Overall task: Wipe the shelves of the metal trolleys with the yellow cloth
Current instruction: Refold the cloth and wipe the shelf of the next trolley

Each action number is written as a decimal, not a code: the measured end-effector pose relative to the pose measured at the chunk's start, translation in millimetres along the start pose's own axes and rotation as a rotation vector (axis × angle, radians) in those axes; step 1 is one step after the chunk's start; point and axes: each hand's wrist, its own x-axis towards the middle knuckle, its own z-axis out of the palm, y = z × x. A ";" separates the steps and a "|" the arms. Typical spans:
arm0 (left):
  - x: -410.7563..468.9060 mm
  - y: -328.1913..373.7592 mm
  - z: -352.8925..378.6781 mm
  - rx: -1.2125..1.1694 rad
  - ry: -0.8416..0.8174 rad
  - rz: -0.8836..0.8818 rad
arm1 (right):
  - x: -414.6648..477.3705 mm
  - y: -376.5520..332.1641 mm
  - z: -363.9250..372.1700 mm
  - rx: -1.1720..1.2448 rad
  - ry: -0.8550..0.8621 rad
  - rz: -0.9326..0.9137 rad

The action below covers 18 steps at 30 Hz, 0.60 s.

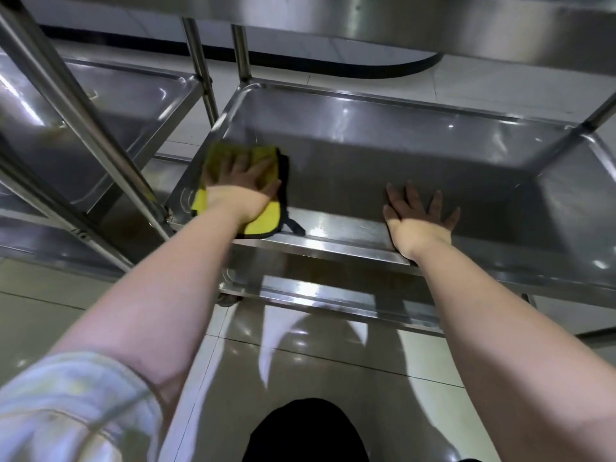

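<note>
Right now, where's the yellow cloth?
In the head view, the yellow cloth lies flat at the near-left corner of the middle shelf, pressed under the left hand; the right hand rests bare further right.

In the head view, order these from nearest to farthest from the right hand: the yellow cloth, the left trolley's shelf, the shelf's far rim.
From the right hand:
1. Far rim, beyond the fingers, at the shelf's back.
2. Yellow cloth, leftward, under the left hand.
3. Left trolley's shelf, past the posts, far left.
</note>
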 end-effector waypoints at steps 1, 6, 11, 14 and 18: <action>-0.1 -11.9 -1.5 0.012 -0.008 -0.030 | 0.0 -0.2 -0.3 -0.001 0.002 0.000; -16.1 17.0 4.0 0.049 -0.037 -0.111 | -3.3 0.2 0.1 -0.017 0.002 -0.011; -50.3 136.4 20.7 0.027 -0.108 0.096 | -1.3 -0.4 -3.3 0.151 0.068 0.006; -69.1 202.0 29.9 -0.008 -0.138 0.231 | -2.0 11.2 -3.4 0.617 0.334 0.027; -78.5 231.6 34.0 -0.026 -0.133 0.258 | -16.3 29.9 -12.5 1.421 0.487 0.107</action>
